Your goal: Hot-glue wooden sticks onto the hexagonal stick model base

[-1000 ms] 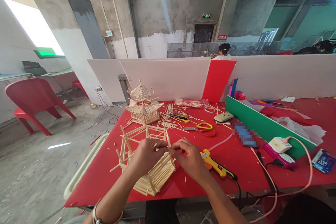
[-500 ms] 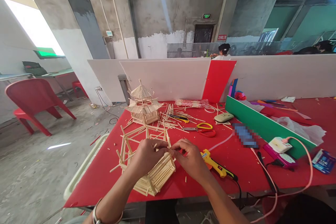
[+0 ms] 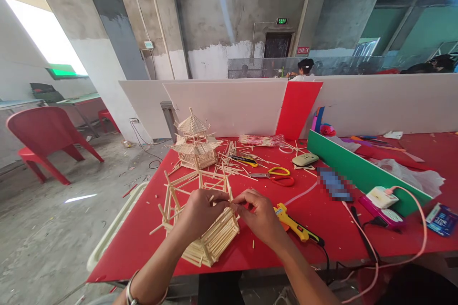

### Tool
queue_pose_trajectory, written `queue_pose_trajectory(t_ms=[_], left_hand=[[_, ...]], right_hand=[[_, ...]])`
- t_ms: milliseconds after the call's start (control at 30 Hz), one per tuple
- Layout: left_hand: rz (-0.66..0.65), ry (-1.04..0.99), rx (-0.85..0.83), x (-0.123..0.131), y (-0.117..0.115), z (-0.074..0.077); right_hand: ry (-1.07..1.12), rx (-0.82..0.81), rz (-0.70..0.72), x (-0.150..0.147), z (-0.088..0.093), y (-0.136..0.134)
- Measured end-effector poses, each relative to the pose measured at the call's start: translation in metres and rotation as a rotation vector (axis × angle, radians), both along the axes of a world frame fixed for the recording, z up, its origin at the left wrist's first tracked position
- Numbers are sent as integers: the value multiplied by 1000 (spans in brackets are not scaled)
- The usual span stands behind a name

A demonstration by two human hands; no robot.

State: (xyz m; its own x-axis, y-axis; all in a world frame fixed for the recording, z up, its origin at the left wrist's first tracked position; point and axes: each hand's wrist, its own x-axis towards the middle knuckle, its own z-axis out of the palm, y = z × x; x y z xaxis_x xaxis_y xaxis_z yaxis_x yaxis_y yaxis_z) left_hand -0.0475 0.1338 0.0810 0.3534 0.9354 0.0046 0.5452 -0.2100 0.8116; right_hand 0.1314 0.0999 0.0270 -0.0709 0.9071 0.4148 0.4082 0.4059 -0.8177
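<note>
Both my hands rest on a stick-built model roof section (image 3: 214, 240) lying near the front edge of the red table (image 3: 143, 238). My left hand (image 3: 200, 212) is curled over its top, fingers pinched. My right hand (image 3: 259, 217) meets it at the fingertips, pinched on a thin wooden stick at the model's upper edge. An open stick frame (image 3: 189, 186) stands joined just behind the hands. A finished stick pagoda (image 3: 195, 143) stands further back.
A yellow glue gun (image 3: 295, 226) lies right of my right hand, its cable trailing off the edge. Scissors (image 3: 277, 175), a utility knife (image 3: 243, 159), loose sticks (image 3: 232, 164) and a stick bundle (image 3: 261, 140) lie behind. A green board (image 3: 358, 171), a power strip (image 3: 381, 200) and a red chair (image 3: 46, 138) are nearby.
</note>
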Motion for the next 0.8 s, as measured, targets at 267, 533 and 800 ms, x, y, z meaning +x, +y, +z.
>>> queue_pose_trajectory(t_ms=[267, 533, 800], left_hand=[[-9, 8, 10, 0, 0, -1], [-24, 14, 17, 1, 1, 0], [-26, 3, 19, 0, 1, -1]], right_hand=[[0, -2, -9, -1, 1, 0], [1, -8, -4, -1, -1, -1], [4, -16, -4, -1, 2, -1]])
